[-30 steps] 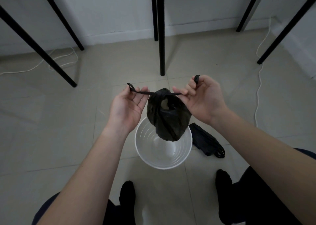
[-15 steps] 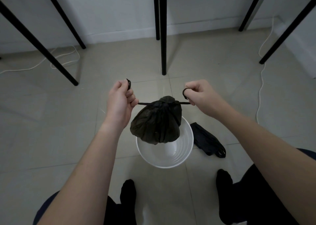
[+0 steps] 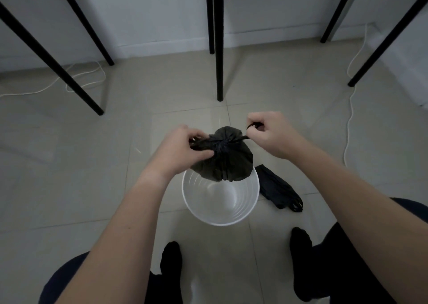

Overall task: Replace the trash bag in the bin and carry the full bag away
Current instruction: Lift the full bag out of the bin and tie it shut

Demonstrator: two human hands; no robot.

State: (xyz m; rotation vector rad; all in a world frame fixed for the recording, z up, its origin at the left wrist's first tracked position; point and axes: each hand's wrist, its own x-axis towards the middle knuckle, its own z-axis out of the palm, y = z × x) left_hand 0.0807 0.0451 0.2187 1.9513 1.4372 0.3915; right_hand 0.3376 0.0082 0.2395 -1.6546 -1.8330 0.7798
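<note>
A small full black trash bag (image 3: 225, 159), its mouth cinched shut, hangs over the far rim of the white round bin (image 3: 221, 218), which stands bare inside. My left hand (image 3: 183, 147) is closed on the bag's left drawstring and neck. My right hand (image 3: 269, 130) pinches the right drawstring, pulled taut. A folded black bag (image 3: 278, 189) lies on the tiles just right of the bin.
Black table legs (image 3: 218, 49) stand ahead, with more at the left and right. White cables (image 3: 349, 109) run along the floor at both sides. My socked feet (image 3: 301, 252) are planted close behind the bin.
Both hands have dropped lower and closer together. The left hand has moved onto the bag's neck, and the bag now sits nearer the bin's rim.
</note>
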